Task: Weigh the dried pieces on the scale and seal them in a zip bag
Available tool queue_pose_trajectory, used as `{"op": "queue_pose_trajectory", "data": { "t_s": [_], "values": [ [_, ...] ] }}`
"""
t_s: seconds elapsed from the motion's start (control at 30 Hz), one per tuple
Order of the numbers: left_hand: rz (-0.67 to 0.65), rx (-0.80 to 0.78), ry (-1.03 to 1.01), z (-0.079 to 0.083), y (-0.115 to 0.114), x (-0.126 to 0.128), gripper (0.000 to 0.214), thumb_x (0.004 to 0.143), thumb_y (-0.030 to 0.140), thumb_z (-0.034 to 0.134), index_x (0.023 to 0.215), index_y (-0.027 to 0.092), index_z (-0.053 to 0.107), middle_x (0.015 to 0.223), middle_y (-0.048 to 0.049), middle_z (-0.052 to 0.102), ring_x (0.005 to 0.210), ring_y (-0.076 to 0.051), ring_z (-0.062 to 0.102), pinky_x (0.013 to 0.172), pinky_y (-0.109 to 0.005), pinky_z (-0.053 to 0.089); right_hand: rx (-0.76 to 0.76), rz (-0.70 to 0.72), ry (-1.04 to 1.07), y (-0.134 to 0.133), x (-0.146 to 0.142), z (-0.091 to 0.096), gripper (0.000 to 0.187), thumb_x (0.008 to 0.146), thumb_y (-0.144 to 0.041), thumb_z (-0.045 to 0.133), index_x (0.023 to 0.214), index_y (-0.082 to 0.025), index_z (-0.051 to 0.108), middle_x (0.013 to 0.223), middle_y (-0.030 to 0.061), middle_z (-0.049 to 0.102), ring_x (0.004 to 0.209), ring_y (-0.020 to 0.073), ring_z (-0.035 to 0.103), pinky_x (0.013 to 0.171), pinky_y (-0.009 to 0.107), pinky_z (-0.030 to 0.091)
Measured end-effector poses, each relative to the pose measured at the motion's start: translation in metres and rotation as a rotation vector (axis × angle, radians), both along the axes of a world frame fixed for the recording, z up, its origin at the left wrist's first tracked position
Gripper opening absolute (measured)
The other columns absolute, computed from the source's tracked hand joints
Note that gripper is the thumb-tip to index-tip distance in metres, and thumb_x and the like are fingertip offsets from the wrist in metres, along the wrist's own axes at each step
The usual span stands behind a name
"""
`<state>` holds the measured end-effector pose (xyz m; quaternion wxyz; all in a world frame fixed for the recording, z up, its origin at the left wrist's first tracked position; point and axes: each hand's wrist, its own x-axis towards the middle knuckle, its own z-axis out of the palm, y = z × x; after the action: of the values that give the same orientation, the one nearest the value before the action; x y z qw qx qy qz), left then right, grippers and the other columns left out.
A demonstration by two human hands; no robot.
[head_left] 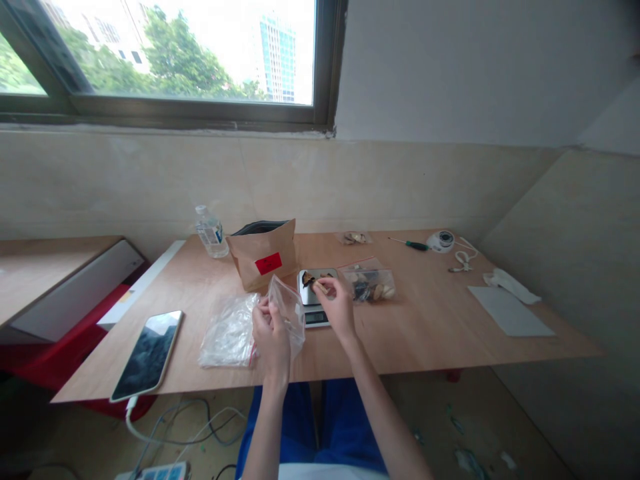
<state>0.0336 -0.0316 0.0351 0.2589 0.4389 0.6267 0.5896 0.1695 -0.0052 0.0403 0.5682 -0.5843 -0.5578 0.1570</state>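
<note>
Your left hand [271, 328] pinches a clear plastic zip bag [291, 308] just left of the small silver scale [316, 317]; your right hand [339, 308] grips a tan dried piece [321, 287] over it; bagging it likely needs the mouth held open

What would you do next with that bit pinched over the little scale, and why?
Probably carry the pale piece across into the small clear bag: the right hand pinches it above the scale, and the left hand holds the bag up beside it.

Nothing can be read: the red label [269, 264] on the paper bag [249, 259] and the bottle label [211, 233] are too small.
</note>
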Motion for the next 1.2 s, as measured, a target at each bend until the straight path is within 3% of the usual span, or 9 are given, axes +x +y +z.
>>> {"op": "queue_pose_trajectory", "data": {
  "t_s": [0.13,0.23,0.37,0.47,0.6,0.9,1.2],
  "values": [
    [0.001,-0.013,0.010,0.001,0.000,0.002,0.027,0.088,0.044,0.041,0.085,0.019,0.051,0.096,-0.0067,0.062,0.079,-0.020,0.059,0.069,-0.032,0.043,0.053,0.083,0.060,-0.016,-0.017,0.041,0.018,0.082,-0.031,0.061,0.094,-0.017,0.062,0.084,0.0038,0.065,0.073,0.0147,0.057,0.069,0.026,0.047],
    [0.015,-0.035,0.013,0.004,-0.002,0.002,0.028,0.088,0.044,0.040,0.091,0.019,0.052,0.085,-0.0040,0.061,0.074,-0.020,0.058,0.068,-0.032,0.042,0.074,0.192,-0.067,-0.015,-0.017,0.050,0.021,0.084,-0.032,0.059,0.101,-0.019,0.062,0.092,0.0043,0.063,0.082,0.0157,0.057,0.077,0.028,0.047],
    [0.051,-0.027,0.019,0.006,-0.004,0.000,0.027,0.088,0.044,0.039,0.085,0.020,0.051,0.097,-0.0074,0.063,0.084,-0.021,0.058,0.074,-0.034,0.042,0.075,0.049,-0.215,0.013,0.008,0.022,0.024,0.092,-0.030,0.043,0.102,-0.019,0.062,0.102,0.0088,0.061,0.100,0.0196,0.055,0.090,0.034,0.043],
    [0.047,-0.042,0.018,0.005,-0.005,-0.003,0.028,0.088,0.046,0.039,0.081,0.020,0.049,0.104,-0.0089,0.063,0.085,-0.022,0.059,0.075,-0.034,0.043,-0.108,-0.032,-0.416,0.035,0.026,-0.009,0.032,0.088,-0.033,0.050,0.114,-0.018,0.059,0.115,0.0135,0.055,0.111,0.0255,0.050,0.094,0.040,0.041],
    [0.041,-0.057,0.004,0.006,-0.005,-0.003,0.028,0.088,0.046,0.039,0.084,0.021,0.049,0.111,-0.0092,0.062,0.085,-0.021,0.060,0.074,-0.034,0.043,-0.272,0.005,-0.647,0.047,0.029,-0.035,0.049,0.082,-0.042,0.060,0.124,-0.017,0.055,0.124,0.0165,0.050,0.117,0.0314,0.045,0.097,0.045,0.037],
    [0.033,-0.027,-0.009,0.003,-0.003,-0.005,0.028,0.087,0.046,0.041,0.078,0.021,0.046,0.110,-0.0097,0.062,0.085,-0.021,0.060,0.072,-0.033,0.043,-0.217,-0.044,-0.549,0.048,0.034,-0.048,0.041,0.076,-0.041,0.066,0.111,-0.020,0.061,0.114,0.0125,0.054,0.112,0.0278,0.047,0.095,0.040,0.038],
    [0.020,-0.034,-0.018,0.007,-0.006,-0.003,0.024,0.088,0.043,0.041,0.079,0.021,0.047,0.114,-0.0094,0.061,0.089,-0.021,0.060,0.076,-0.033,0.044,-0.104,-0.045,-0.346,0.049,0.047,-0.053,0.019,0.078,-0.030,0.063,0.094,-0.020,0.067,0.101,0.0089,0.057,0.100,0.0242,0.053,0.090,0.039,0.041]
  ]
}}
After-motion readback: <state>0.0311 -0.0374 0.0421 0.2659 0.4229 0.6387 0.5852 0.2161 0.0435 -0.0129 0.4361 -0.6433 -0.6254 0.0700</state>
